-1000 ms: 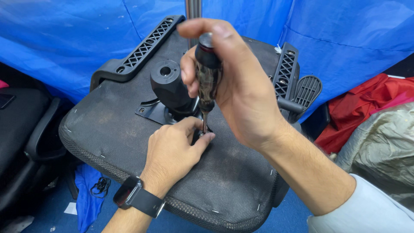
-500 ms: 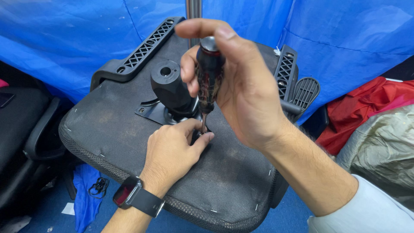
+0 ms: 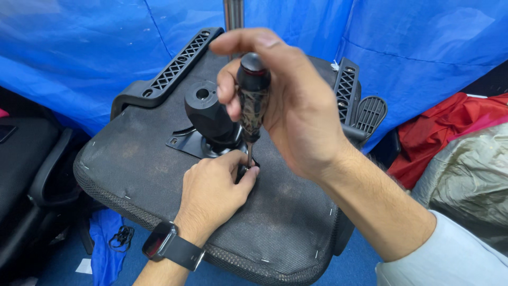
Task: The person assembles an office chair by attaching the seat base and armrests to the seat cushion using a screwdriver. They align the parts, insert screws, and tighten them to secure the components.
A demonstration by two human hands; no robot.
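An upturned office chair seat [image 3: 159, 164] lies with its dusty black underside facing me. A black metal mechanism [image 3: 211, 119] with a round socket is bolted at its middle. My right hand [image 3: 296, 106] grips a screwdriver [image 3: 253, 100] with a dark handle, held upright, its shaft pointing down at the edge of the mounting plate. My left hand [image 3: 214, 193], with a smartwatch on the wrist, rests on the seat and pinches around the screwdriver's tip. The screw itself is hidden by my fingers.
Two black armrests [image 3: 174, 66] [image 3: 346, 90] lie along the seat's far sides, with a lever paddle [image 3: 370, 114] at the right. Blue tarpaulin [image 3: 79, 47] hangs behind. Another black chair [image 3: 26, 164] stands at the left, and red cloth [image 3: 450, 127] lies at the right.
My right hand has turned slightly around the screwdriver handle, fingers shifting on it. My left hand stays at the tip. The seat has not moved.
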